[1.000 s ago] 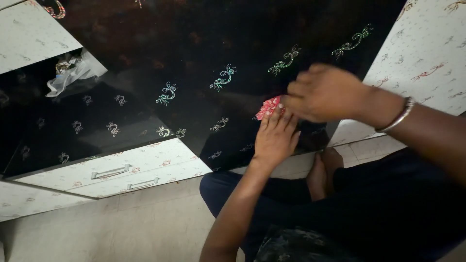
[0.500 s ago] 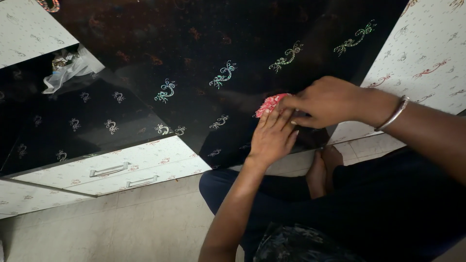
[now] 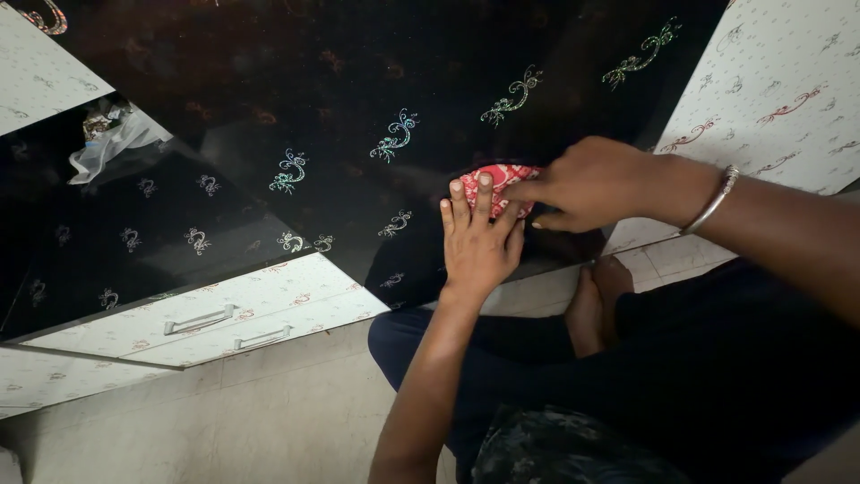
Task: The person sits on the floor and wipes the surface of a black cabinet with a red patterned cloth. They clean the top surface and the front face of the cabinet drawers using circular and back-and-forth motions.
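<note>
A small red patterned cloth (image 3: 498,177) lies against the glossy black cupboard door (image 3: 358,108), which carries glittery scroll motifs. My left hand (image 3: 479,240) is pressed flat on the door with its fingers together, the fingertips resting on the cloth's lower edge. My right hand (image 3: 591,182), with a silver bangle (image 3: 712,202) on the wrist, pinches the cloth's right side between thumb and fingers. Most of the cloth is hidden under the two hands.
White drawers with metal handles (image 3: 204,318) sit below a dark open compartment at the left, where crumpled plastic (image 3: 112,139) shows. A white patterned panel (image 3: 770,99) stands at the right. Pale floor tiles (image 3: 224,421) lie below. My folded legs and foot (image 3: 596,309) are beneath the door.
The cloth has shifted from a bunched tuft at my fingertips to a flatter patch on the door. My left hand slid up and left over it; my right hand moved slightly left.
</note>
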